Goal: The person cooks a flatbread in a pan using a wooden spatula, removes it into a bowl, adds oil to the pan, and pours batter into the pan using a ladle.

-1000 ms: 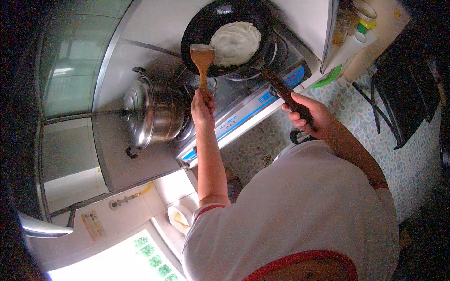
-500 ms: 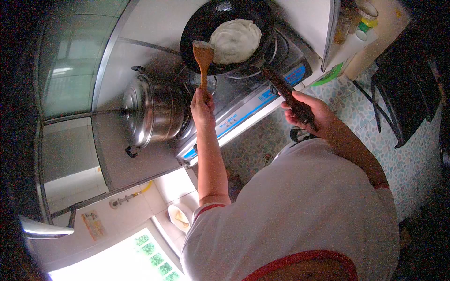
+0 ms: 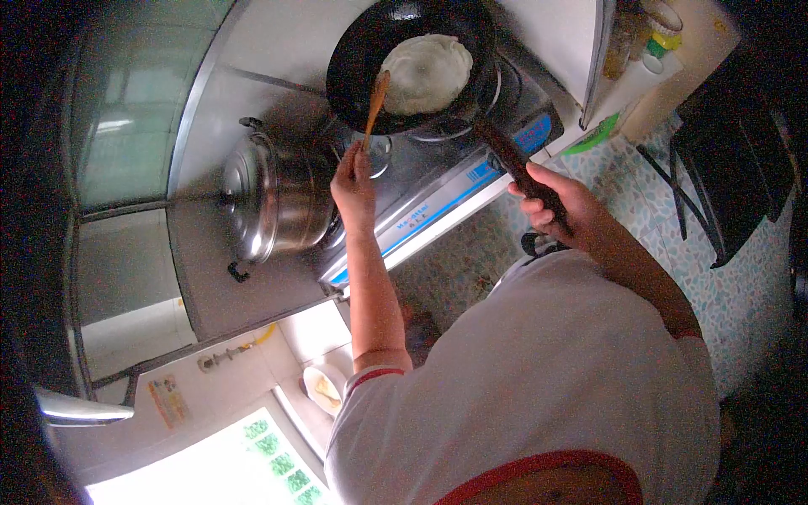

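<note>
My left hand [image 3: 355, 181] grips the lower end of a wooden spatula [image 3: 376, 103]. The spatula's blade is turned edge-on at the left rim of a pale, round flatbread [image 3: 427, 74]; whether it reaches under the bread cannot be made out. The bread lies flat in a black wok [image 3: 349, 76] on the stove. Wrapped round the wok's dark handle [image 3: 515, 160] is my right hand [image 3: 562, 206], thumb on top.
A lidded steel pot [image 3: 290, 198] stands on the burner left of the wok. The stove's front edge [image 3: 421, 217] runs diagonally below. A white bowl [image 3: 322, 390] sits at lower left. Jars and cups [image 3: 652, 63] stand upper right, near a black folding item [image 3: 732, 168].
The spatula has turned from flat to edge-on, and its blade has shifted right against the bread. My left hand has rotated and moved slightly left. My right hand keeps its hold.
</note>
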Demonstrator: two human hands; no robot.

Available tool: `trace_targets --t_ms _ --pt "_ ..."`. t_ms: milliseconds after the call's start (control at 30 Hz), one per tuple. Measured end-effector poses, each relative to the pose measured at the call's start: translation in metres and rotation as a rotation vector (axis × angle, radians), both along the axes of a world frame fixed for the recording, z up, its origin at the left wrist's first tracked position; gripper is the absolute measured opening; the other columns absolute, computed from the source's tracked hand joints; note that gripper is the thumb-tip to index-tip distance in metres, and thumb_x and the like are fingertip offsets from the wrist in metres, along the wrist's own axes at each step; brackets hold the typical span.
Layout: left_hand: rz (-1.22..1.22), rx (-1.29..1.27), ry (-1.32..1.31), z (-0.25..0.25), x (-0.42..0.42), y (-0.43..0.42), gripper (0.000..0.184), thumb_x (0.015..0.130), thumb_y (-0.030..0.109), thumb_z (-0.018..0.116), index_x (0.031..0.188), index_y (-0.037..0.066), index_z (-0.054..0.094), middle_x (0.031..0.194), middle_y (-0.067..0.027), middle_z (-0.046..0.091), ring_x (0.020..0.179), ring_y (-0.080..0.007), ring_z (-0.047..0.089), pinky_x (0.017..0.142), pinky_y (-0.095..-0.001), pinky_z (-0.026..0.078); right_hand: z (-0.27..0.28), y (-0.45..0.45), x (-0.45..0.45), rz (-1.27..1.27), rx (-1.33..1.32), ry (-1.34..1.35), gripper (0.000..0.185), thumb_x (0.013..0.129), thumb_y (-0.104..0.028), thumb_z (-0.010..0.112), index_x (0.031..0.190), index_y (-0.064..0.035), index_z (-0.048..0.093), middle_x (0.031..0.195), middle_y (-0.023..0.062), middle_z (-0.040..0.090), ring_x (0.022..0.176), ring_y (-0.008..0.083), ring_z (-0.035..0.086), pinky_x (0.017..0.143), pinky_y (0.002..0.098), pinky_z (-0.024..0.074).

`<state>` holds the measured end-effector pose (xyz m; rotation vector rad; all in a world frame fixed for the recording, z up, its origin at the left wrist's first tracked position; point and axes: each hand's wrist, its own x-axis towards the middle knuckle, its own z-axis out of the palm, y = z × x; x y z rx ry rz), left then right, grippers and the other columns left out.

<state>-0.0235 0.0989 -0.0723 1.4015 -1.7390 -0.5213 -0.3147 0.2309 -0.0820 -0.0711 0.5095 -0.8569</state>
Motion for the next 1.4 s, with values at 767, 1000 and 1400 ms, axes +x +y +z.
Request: trace_targets --t_ms 767,1000,1400 --pt "-0.297 -0.101 -1.177 0.075 -0.058 -0.044 0.026 0.081 0.022 0.037 0.089 0.012 0.059 0.083 -0.0164 0.059 0.08 -0.0333 0.057 0.069 -0.0433 0.045 -0.004 0.002 0.005 -0.071 -0.162 0.08 0.032 0.084 -0.037 0.044 0.088 -0.0056 0.051 0.058 -0.0027 0.044 0.041 0.0035 0.037 0.035 0.015 0.03" --pt "-0.277 -0.044 -1.069 0.043 -0.1 -0.082 0.027 0.081 0.024 0.039 0.098 0.014 0.058 0.091 -0.0144 0.057 0.085 -0.0321 0.055 0.07 -0.0419 0.045 0.012 0.003 0.007 -0.106 0.025 0.104 0.034 0.084 -0.038 0.044 0.088 -0.0052 0.051 0.059 -0.0031 0.044 0.04 0.0029 0.037 0.034 0.0149 0.0308" --pt "-0.241 -0.257 -1.134 0.031 -0.031 -0.137 0.024 0.08 0.019 0.041 0.094 0.011 0.059 0.089 -0.0159 0.058 0.078 -0.0338 0.057 0.068 -0.0417 0.047 0.002 0.002 0.003 -0.013 -0.062 0.088 0.035 0.083 -0.039 0.044 0.089 -0.0054 0.051 0.058 -0.0038 0.043 0.041 0.0034 0.038 0.034 0.0155 0.0304"
